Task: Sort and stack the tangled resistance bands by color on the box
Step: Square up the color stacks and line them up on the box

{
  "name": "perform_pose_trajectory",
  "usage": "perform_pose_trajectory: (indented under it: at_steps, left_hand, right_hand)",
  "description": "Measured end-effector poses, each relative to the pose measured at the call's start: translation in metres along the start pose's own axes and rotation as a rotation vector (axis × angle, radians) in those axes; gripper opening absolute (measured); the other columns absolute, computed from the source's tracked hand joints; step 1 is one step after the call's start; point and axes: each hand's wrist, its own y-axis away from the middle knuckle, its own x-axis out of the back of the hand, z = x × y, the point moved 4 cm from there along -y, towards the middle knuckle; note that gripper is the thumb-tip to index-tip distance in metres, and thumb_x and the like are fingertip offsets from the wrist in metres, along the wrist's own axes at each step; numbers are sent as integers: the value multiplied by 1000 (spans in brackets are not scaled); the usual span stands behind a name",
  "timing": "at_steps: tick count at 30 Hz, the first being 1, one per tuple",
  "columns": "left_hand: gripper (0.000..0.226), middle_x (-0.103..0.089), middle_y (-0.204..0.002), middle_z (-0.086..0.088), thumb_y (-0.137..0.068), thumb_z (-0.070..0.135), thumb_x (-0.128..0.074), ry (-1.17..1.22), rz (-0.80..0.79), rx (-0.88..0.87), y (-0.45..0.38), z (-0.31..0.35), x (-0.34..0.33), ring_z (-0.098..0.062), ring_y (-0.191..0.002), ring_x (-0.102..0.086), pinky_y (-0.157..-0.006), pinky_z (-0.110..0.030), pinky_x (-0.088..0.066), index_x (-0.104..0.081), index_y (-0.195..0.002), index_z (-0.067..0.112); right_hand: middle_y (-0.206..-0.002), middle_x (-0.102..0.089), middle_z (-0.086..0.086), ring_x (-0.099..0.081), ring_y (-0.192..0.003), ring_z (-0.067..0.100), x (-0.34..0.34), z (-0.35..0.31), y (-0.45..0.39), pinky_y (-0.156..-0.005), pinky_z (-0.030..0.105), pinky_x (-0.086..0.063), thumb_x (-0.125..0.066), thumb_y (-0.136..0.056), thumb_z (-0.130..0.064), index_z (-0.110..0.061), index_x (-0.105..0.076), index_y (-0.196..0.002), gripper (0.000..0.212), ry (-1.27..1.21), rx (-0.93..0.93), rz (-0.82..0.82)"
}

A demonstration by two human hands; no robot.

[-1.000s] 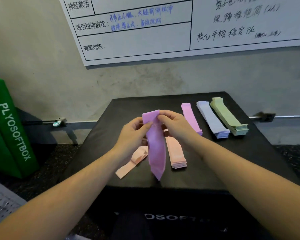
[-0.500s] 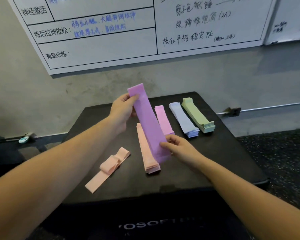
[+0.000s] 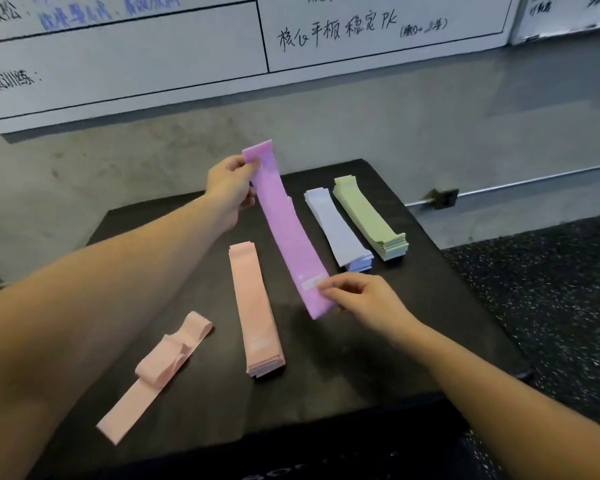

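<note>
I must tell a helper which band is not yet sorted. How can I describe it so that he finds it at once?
Look at the black box, near its front left corner. A loose pink band lies there beside the neat pink stack. Only this one is folded over itself.

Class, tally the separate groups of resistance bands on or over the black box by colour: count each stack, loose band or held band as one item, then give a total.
Peach: 2, a stack and a loose twisted band
Purple: 1, held band; anything beneath it is hidden
Lavender-blue: 1, stack
Green: 1, stack
Total: 5
</note>
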Motion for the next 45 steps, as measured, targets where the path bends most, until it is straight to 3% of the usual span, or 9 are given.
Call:
perform_pose_trajectory:
  at_steps: [3, 6, 15, 20, 26, 32, 35, 39, 45]
  left_hand:
    - [8, -58, -73, -1, -101, 21, -62, 1, -9, 0, -29, -10, -14, -10, -47, -50, -47, -24, -46, -67, -104, 17]
    - [9, -58, -74, -1, -100, 22, -63, -20, -6, 14, -58, -22, -21, -11, -49, -53, -49, -24, -49, -67, -106, 16]
    - [4, -63, -92, -6, -101, 20, -63, -101, 38, 40, -123, -65, -29, -19, -68, -63, -63, -29, -60, -65, -97, 20]
    - [8, -64, -100, -6, -100, 16, -64, -174, -11, 65, -144, -96, -40, -19, -79, -66, -64, -25, -59, -67, -107, 16]
    - [12, -64, -98, -2, -98, 8, -64, -287, -21, 69, -163, -124, -56, -21, -91, -69, -59, -22, -56, -65, -104, 19]
    - [19, -66, -98, -3, -97, 7, -62, -384, 13, 74, -186, -153, -72, -21, -88, -70, -79, -34, -63, -65, -94, 25]
    - [22, -66, -108, -4, -98, 5, -61, -393, 24, 95, -191, -164, -79, -19, -90, -69, -85, -36, -62, -67, -111, 22]
    - [35, -63, -116, -3, -96, 4, -63, -438, 32, 81, -189, -168, -78, -19, -92, -68, -85, -33, -61, -62, -127, 22]
    - [24, -62, -110, -2, -97, 9, -64, -440, 14, 1, -163, -145, -46, -17, -94, -64, -74, -26, -55, -61, -115, 23]
  right_hand:
    - [-116, -68, -17, -65, -101, -2, 8, -2, -16, -88, 14, -49, -60, -98, -12, -30, -73, -119, 30, 100, -15, -110]
    - [-117, -61, -15, -63, -90, 0, 10, -3, -32, -80, 11, -48, -58, -93, -2, -30, -62, -134, 50, 220, -30, -249]
    - [-101, -58, -17, -56, -96, 2, 3, -4, -92, -83, 13, -44, -73, -91, -26, -28, -73, -101, 10, 568, 273, -77]
    - [-115, -56, -11, -42, -112, 9, -3, 0, -116, -92, 29, -31, -72, -88, -42, -27, -80, -97, 20, 876, 528, -7]
    - [-114, -70, -13, -54, -109, 10, -22, 9, -139, -92, 29, -37, -53, -98, -52, -31, -76, -113, 35, 1094, 592, -247]
    - [-111, -72, -11, -55, -103, 13, -24, 23, -149, -87, 31, -36, -50, -98, -48, -32, -70, -116, 31, 1142, 583, -236]
    - [-113, -70, -11, -55, -103, 13, -26, 31, -149, -87, 32, -38, -49, -99, -48, -32, -70, -116, 31, 1140, 550, -255]
    - [-121, -66, -12, -53, -109, 12, -25, 33, -148, -93, 33, -41, -49, -97, -53, -34, -68, -122, 36, 1150, 533, -283]
    - [-128, -63, -10, -51, -116, 13, -26, 18, -142, -97, 32, -35, -50, -98, -54, -32, -66, -127, 39, 1122, 533, -221]
